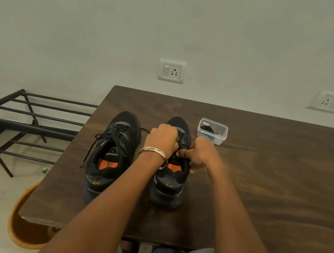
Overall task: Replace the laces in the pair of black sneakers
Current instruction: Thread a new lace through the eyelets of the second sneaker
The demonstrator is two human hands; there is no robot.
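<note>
- Both bare forearms reached forward from the bottom of the view, over the near edge of the dark brown wooden table (261, 185), toward the right-hand shoe.
- Left hand (163, 137), with silver bangles (154, 152) at the wrist, lay knuckles-up over the lacing of the right black sneaker (169, 183), fingers curled down onto its black lace (180, 138); it appeared to grip the lace, though the fingertips were hidden.
- Right hand (198, 153) sat just beside the same shoe's right side at the collar, fingers curled, thumb and forefinger pinching something dark at the top eyelets, probably the lace end.
- That sneaker stood upright on its sole near the table's middle, long axis running away from the camera, heel toward the person and toe toward the wall; its orange insole showed in the opening.
- Left black sneaker (111, 154) stood parallel, just beside it on the left, pointing the same way, heel nearest the person. It was laced, and its loose black lace ends (92, 147) trailed off its left side onto the table.
- Clear plastic rectangular container (212, 131), without a lid and holding something dark, stood past the right hand, near the right sneaker's toe.
- Off the table's left were a black metal-bar rack (20, 122) on the floor and an orange plastic bucket (21, 228) partly under the table's near corner.
- White wall sockets (171, 71) were mounted behind the table.
</note>
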